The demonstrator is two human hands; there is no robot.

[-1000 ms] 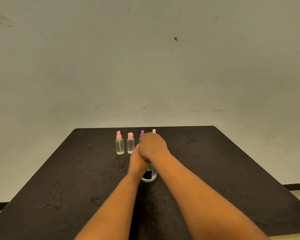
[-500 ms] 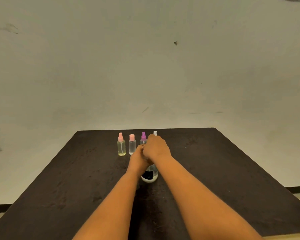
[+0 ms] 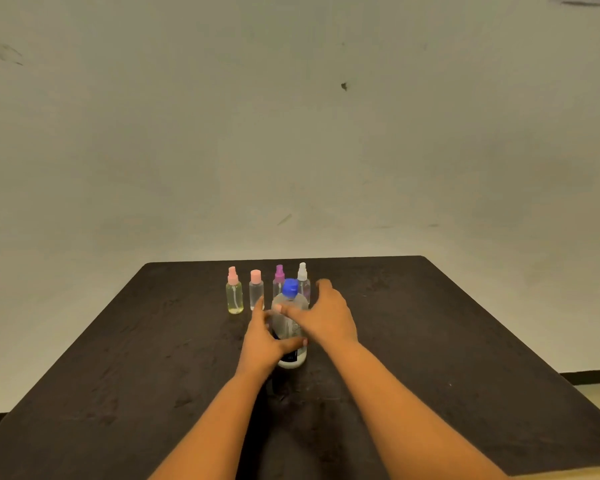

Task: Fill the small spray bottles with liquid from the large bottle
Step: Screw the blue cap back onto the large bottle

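The large bottle [image 3: 289, 318] stands upright near the middle of the dark counter [image 3: 465, 341], with its blue cap [image 3: 290, 286] on. The left hand [image 3: 262, 341] comes in from 7 o'clock and its grip is closed around the bottle's lower body. The thumb lies across the front just above the dark label [image 3: 290, 356], and the fingers reach up along the bottle's 9 o'clock side. The right hand [image 3: 328, 315] sits at the bottle's 3 o'clock side with a wide grip, fingers spread and loose. Its thumb touches the bottle's shoulder below the cap, and it clasps nothing. Just beyond the large bottle, from 11 to 12 o'clock, four small bottles stand upright in a row near the counter's far edge. The yellow-filled bottle [image 3: 235, 299] with a pink spray top is at the 9 o'clock end, followed by the pink-capped clear bottle [image 3: 256, 289]. The purple-topped bottle [image 3: 279, 277] and the white-topped bottle [image 3: 302, 273] come next, both partly hidden behind the large bottle. A pale wall [image 3: 291, 133] rises behind the counter
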